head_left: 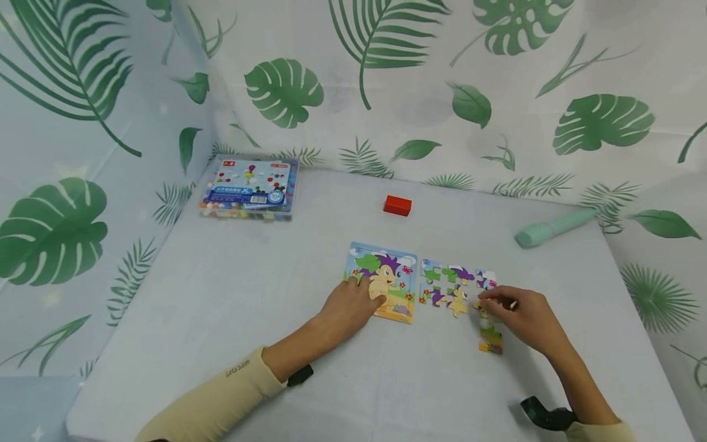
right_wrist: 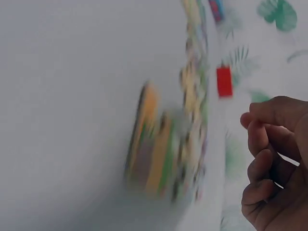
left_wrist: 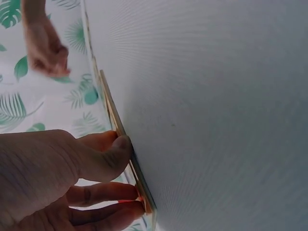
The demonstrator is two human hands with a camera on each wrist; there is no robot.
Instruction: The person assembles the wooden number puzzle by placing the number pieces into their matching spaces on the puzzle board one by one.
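Note:
A square picture board showing a purple-spined hedgehog lies flat on the table in the head view. My left hand rests on its lower left part, thumb and fingertips touching it. Seen edge-on in the left wrist view, the board sits under the left hand. Several jigsaw pieces lie to its right, partly joined. My right hand hovers at the right-hand column of pieces. In the right wrist view, the curled fingers of the right hand show nothing between them; the pieces are blurred.
A red block lies behind the board. Farther back at left stands a clear box of colourful parts. A mint-green cylinder lies at the back right. Leaf-patterned cloth borders the white table.

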